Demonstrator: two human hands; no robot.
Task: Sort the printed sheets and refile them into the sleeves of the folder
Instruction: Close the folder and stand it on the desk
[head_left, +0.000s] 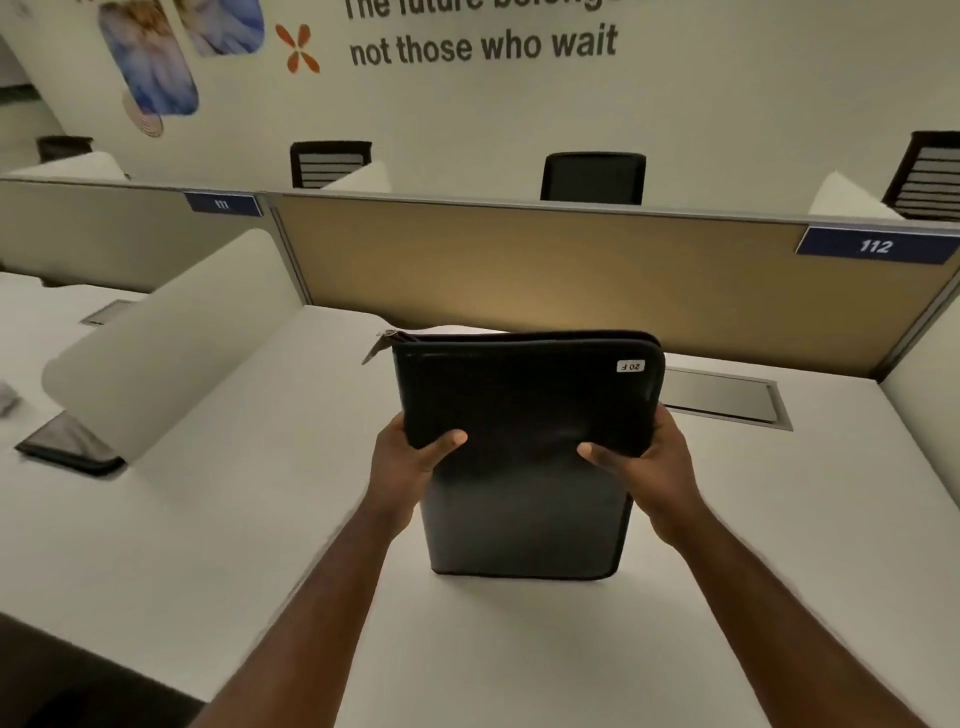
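folder (524, 415) label "20 F" | both hands grip folder | partition tag (875, 246) "112"

A pale bench (260, 519) sits in an office cubicle. A tan partition (545, 260) with a blue "112" plate (875, 245) closes its far edge. Beyond stand black chairs (592, 176) before a cream wall (519, 114) with printed lettering.

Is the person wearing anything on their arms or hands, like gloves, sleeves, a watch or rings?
Nothing shows. The left hand and right hand are bare, with no gloves, and no ring can be seen on the thumbs or the backs of the hands that face the camera. Both forearms are uncovered right down to the picture's lower edge: no sleeve, cuff, watch or bracelet.
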